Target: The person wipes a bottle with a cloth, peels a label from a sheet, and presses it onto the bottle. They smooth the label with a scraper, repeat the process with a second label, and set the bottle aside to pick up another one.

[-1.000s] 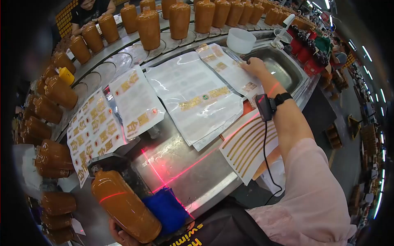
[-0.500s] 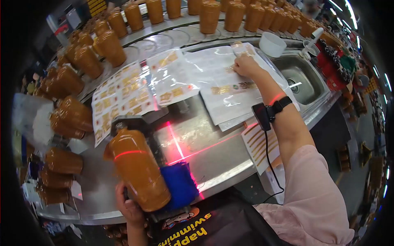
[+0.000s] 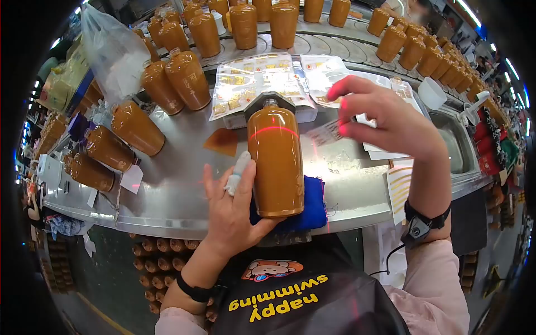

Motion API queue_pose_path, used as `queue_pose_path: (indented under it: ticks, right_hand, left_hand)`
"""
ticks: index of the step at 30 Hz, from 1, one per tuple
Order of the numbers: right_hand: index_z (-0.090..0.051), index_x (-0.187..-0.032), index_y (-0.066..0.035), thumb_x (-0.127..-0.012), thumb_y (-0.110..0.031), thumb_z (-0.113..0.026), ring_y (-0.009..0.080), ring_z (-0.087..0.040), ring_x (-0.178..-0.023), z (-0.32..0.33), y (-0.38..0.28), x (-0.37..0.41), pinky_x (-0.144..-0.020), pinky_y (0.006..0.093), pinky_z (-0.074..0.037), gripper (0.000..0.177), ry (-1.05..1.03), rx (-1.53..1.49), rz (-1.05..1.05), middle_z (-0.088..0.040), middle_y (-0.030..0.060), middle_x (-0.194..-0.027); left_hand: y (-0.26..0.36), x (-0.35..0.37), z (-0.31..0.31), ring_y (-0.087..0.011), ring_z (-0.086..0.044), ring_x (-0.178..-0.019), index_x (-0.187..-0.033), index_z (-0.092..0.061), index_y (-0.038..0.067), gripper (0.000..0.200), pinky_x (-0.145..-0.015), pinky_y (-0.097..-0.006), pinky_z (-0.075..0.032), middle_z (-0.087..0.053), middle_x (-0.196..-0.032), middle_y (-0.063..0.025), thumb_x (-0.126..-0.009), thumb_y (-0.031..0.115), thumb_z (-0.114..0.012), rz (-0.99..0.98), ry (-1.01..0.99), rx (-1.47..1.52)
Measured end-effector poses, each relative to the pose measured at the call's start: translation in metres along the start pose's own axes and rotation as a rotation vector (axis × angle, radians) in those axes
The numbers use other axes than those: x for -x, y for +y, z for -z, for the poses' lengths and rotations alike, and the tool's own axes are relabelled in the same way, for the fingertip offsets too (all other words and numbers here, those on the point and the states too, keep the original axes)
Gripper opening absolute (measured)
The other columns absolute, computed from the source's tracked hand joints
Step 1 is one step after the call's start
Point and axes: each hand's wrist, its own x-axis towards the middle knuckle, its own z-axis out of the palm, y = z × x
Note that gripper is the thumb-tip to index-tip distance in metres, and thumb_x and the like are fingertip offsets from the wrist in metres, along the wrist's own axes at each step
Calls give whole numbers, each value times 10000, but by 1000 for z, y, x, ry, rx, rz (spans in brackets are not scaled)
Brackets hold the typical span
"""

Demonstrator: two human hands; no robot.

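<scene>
A glossy brown bottle (image 3: 275, 162) lies in a holder with a dark angled rest (image 3: 290, 105) at its neck and a blue cloth (image 3: 314, 204) under its base. My left hand (image 3: 230, 209) is at the bottle's left side and lower end, fingers spread, one finger wrapped in white. To the right of the bottle, my right hand (image 3: 385, 120) is raised, its lower fingertips at the edge of a small clear printed label (image 3: 325, 133). Red laser lines cross the bottle and the right fingertips.
Printed sheets (image 3: 251, 75) lie behind the holder. Brown bottles (image 3: 137, 128) stand or lean at the left, and more line the curved conveyor (image 3: 335, 42). A brown triangular piece (image 3: 222, 142) is on the table. At the right are a white bowl (image 3: 431, 94) and sink (image 3: 455, 142).
My right hand has come back from the sheets toward the bottle, with the small label now at its fingertips. My left hand has moved up along the bottle. The view has turned.
</scene>
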Motion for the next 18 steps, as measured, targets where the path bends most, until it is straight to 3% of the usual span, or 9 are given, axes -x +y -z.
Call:
queue_pose_path:
  ticks: [3, 5, 8, 11, 14, 17, 18]
  right_hand:
    - [-620, -845, -39, -813, -96, -725, 282, -593, -974, -23, -26, -25, -816, 373, -493, 124, -85, -119, 58, -579, 101, -1143]
    - [-637, -854, -56, -793, -103, -737, 319, -546, -1038, -46, -27, -36, -886, 405, -472, 126, -54, -18, 61, -573, 107, -1101]
    - [-641, -848, -63, -764, -118, -756, 328, -546, -1041, -58, -32, -45, -887, 410, -477, 153, -47, 72, -61, -561, 111, -1089]
    - [-632, -838, -53, -753, -133, -770, 333, -544, -1061, -65, -26, -49, -891, 406, -480, 180, 13, 62, -32, -552, 118, -1092]
    - [-628, -839, -52, -762, -139, -772, 328, -543, -1061, -65, -26, -48, -891, 408, -477, 185, 33, 18, -52, -547, 123, -1097]
    - [-628, -858, -54, -776, -131, -763, 328, -550, -1048, -69, -27, -50, -884, 408, -477, 176, 72, 4, -47, -545, 128, -1103]
    - [-631, -875, -55, -784, -123, -756, 330, -555, -1041, -71, -27, -50, -879, 406, -479, 168, 99, 3, -49, -544, 132, -1110]
  left_hand:
    - [1, -1, -9, -380, -516, -1136, -1459, -287, -84, 1060, -1122, -657, -113, -545, -1282, -212, -739, 529, -765, 44, -1, 92]
    - [0, -1, -7, -388, -505, -1138, -1466, -277, -80, 1068, -1119, -660, -119, -529, -1299, -227, -740, 535, -762, 41, -19, 180]
    - [1, -4, 5, -432, -420, -1317, -1482, -257, -50, 1061, -1156, -601, -124, -423, -1438, -264, -735, 489, -784, -25, -76, 35]
    - [-2, -12, 13, -410, -433, -1297, -1485, -267, -47, 1028, -1139, -592, -184, -427, -1416, -274, -768, 498, -763, -11, -96, 204]
    - [-21, -18, 4, -400, -392, -1353, -1476, -283, -46, 930, -1151, -484, -240, -380, -1455, -287, -820, 426, -743, 142, -43, 716]
    - [-19, -44, -14, -371, -398, -1352, -1468, -285, -51, 843, -1139, -406, -282, -393, -1447, -277, -861, 348, -712, 384, 86, 861]
    - [-17, -52, -13, -339, -414, -1339, -1466, -266, -62, 799, -1122, -388, -309, -404, -1436, -263, -881, 288, -683, 360, 47, 757]
